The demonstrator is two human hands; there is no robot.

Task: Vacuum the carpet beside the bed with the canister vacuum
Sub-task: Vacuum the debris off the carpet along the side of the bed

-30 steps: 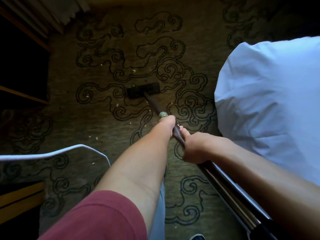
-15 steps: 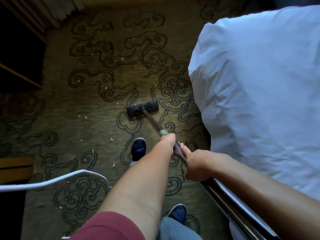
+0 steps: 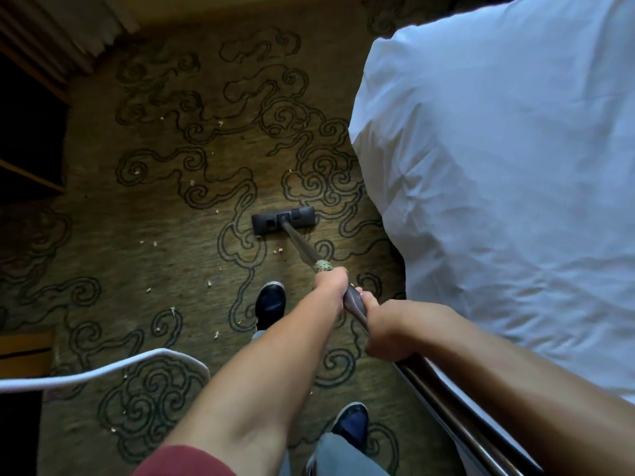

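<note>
The olive carpet (image 3: 165,214) with dark swirl lines lies between the bed (image 3: 498,187) on the right and dark furniture on the left. A black flat vacuum head (image 3: 283,220) rests on the carpet near the bed's edge. Its dark wand (image 3: 302,245) slants back toward me. My left hand (image 3: 331,281) grips the wand further forward, just behind a green-wrapped band (image 3: 322,266). My right hand (image 3: 385,333) grips it lower down, close to the mattress. Small pale crumbs (image 3: 209,284) are scattered over the carpet, mostly left of the head.
A white cord (image 3: 103,371) loops across the lower left. My two dark shoes (image 3: 270,305) stand on the carpet behind the vacuum head. Dark wooden furniture (image 3: 31,142) lines the left side, and curtain folds (image 3: 72,25) hang at the top left.
The vacuum head has come back toward me along the carpet and nearer the bed. My view has shifted, so the bed fills more of the right and my shoes show.
</note>
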